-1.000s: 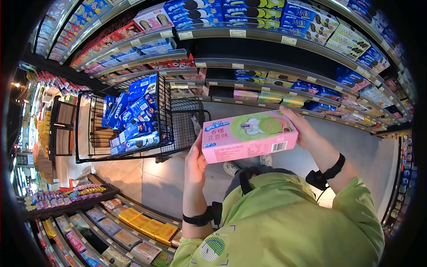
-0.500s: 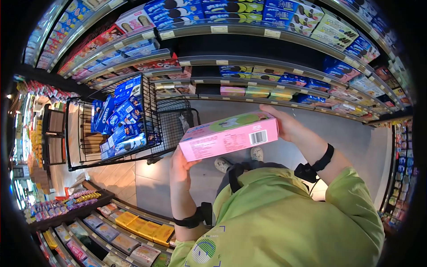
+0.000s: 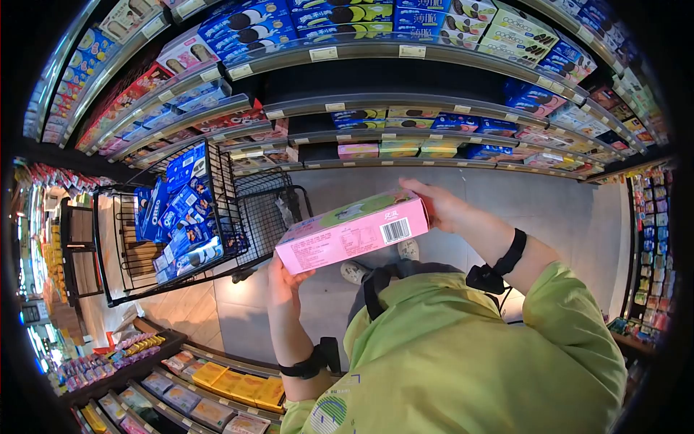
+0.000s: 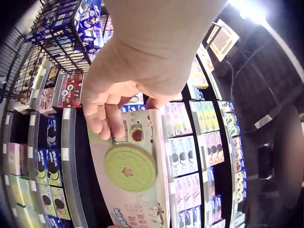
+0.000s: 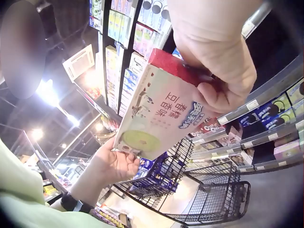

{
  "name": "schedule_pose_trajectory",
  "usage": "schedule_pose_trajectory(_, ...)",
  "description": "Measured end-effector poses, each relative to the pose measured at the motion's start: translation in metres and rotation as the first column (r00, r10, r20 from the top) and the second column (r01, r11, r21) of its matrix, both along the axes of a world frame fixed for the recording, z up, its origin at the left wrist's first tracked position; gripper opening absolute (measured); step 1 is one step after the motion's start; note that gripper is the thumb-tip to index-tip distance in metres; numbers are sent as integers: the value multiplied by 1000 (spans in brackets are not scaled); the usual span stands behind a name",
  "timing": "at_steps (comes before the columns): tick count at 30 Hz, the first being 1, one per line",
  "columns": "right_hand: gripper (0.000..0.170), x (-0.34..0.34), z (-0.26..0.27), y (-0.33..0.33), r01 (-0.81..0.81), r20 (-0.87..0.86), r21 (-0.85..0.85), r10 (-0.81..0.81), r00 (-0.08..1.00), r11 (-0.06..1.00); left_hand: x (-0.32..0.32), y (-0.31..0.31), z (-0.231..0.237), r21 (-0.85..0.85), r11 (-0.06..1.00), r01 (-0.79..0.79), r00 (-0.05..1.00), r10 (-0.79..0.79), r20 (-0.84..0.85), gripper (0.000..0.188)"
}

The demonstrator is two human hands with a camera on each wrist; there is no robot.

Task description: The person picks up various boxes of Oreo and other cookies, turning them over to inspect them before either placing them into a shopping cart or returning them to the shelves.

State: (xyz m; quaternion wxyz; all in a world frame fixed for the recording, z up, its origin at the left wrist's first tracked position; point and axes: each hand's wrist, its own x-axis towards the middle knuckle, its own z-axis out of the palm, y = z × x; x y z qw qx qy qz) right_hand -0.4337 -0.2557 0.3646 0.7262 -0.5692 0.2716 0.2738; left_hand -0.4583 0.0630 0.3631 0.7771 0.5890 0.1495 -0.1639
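Note:
Both hands hold a pink and green cookie box (image 3: pixel 353 233) up in front of the body, its barcode side facing the head camera. The left hand (image 3: pixel 286 281) grips the box's left end from below. At the right end, the right hand (image 3: pixel 438 205) has its fingers over the far corner. In the left wrist view, the left hand's (image 4: pixel 137 80) fingers bend over the end of the box (image 4: pixel 130 190), near a printed green cookie. The right wrist view shows the right hand (image 5: pixel 216 61) gripping the red end of the box (image 5: pixel 159 107).
A black wire cart (image 3: pixel 108 249) at the left holds several blue Oreo packs (image 3: pixel 181 210). Long shelves (image 3: pixel 347 50) of cookie boxes run across the back. Low racks (image 3: pixel 217 354) with yellow and other packs stand at the lower left. Grey floor (image 3: pixel 520 210) lies beyond the hands.
The box has tilted so that its barcode side shows more and its printed top less. Box and hands have shifted left in the head view, and so have the cart and shelves.

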Motion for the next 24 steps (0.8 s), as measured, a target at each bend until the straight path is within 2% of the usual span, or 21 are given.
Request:
schedule_pose_trajectory(2,55,-2,1,4,102,-81,-5,-102,992,995,-2,-3,-4,31,999,-9,999,10,-30,44)
schedule_pose_trajectory(3,55,-3,-5,4,103,-83,-9,-104,991,995,-3,-2,-5,63,998,-19,998,22,-58,44)
schedule_pose_trajectory(5,54,-5,-26,-3,2,-90,-5,-3,996,1000,-7,-8,-10,104,995,-11,998,16,-53,44)
schedule_pose_trajectory(7,52,-3,-40,-4,-20,-124,23,22,992,1000,-8,-11,-18,145,989,1,999,5,-43,43)
schedule_pose_trajectory(10,51,-5,-68,-3,-63,-146,137,83,986,989,-10,-6,-41,145,989,-10,974,43,-224,50)
schedule_pose_trajectory(11,53,-6,-85,-3,-46,-179,140,71,981,989,-10,-8,-46,145,989,-7,974,40,-224,50)
schedule_pose_trajectory(13,59,-6,-115,-7,-179,-167,108,195,967,978,-9,-15,-55,180,982,-52,947,106,-303,44)
schedule_pose_trajectory(14,59,-14,-126,-13,-181,-163,118,199,966,976,-16,-22,-62,177,984,-33,950,85,-300,47)
schedule_pose_trajectory(15,53,-12,-129,-10,-165,-221,72,176,959,984,-14,-20,-70,185,982,-33,948,89,-304,47)
schedule_pose_trajectory(16,54,-9,-135,-7,-152,-274,24,153,949,988,-13,-19,-81,210,978,-14,942,83,-325,49)
schedule_pose_trajectory(21,57,-20,-196,-25,-198,-404,129,234,884,972,-16,-37,-126,298,953,60,922,62,-383,53)
schedule_pose_trajectory(24,55,-20,-226,-34,-125,-519,124,171,837,984,-8,-51,-152,315,943,104,896,49,-442,55)
